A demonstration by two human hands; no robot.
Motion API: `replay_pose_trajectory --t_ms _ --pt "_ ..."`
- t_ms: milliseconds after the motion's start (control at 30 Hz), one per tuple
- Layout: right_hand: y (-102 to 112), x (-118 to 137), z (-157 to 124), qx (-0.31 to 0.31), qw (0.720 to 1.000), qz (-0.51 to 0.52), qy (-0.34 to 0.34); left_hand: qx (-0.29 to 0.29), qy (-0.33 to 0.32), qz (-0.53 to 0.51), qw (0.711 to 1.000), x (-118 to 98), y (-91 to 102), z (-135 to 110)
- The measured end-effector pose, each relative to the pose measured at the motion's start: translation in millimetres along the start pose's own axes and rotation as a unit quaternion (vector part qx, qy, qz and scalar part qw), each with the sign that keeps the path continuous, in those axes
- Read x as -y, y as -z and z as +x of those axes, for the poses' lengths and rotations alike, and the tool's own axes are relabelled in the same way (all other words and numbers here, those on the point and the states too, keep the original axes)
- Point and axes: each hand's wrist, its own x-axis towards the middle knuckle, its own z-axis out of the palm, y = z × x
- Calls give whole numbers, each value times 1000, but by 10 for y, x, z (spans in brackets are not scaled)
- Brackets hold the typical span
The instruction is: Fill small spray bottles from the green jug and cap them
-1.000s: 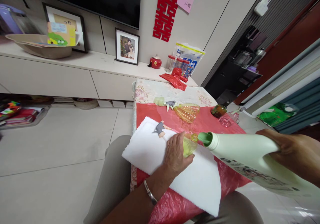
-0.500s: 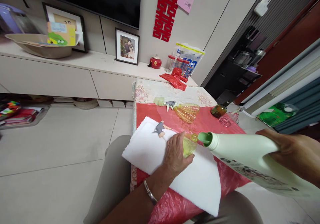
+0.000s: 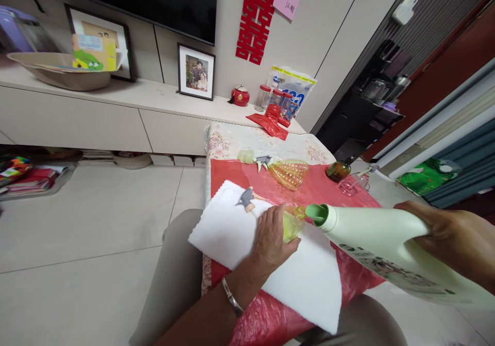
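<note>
My left hand (image 3: 273,232) is wrapped round a small clear yellow bottle (image 3: 294,223), which is tilted over a white cloth (image 3: 228,232). Gripped in my right hand (image 3: 454,235) by its handle is a large pale green jug (image 3: 371,227), held nearly level. The jug's open green spout (image 3: 317,213) meets the yellow bottle's mouth, or almost does; I cannot tell if they touch. A grey and peach spray head (image 3: 246,200) lies on the cloth beside my left fingers. Beyond it, an amber ribbed spray bottle (image 3: 290,174) lies on its side.
A red plastic sheet (image 3: 232,173) covers part of the flowered table cover (image 3: 224,142). At the right edge are a dark amber bottle (image 3: 338,170) and a clear pink bottle (image 3: 352,183). Glass jars (image 3: 263,98) and a red plastic bag (image 3: 270,123) sit at the back.
The jug has shifted very slightly to the left. My left hand and the yellow bottle stay where they were.
</note>
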Motion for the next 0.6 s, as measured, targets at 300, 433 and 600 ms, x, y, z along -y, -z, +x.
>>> replay_pose_trajectory --t_ms 300,433,600 --pt "-318 -262 184 -71 990 119 12 -20 -7 -4 1000 22 -25 8" --pt "-337 -308 219 -119 965 231 -21 -46 -3 10 999 26 -51 -2" --pt "-347 -326 238 -167 911 334 -172 -62 -20 23 998 22 -53 4"
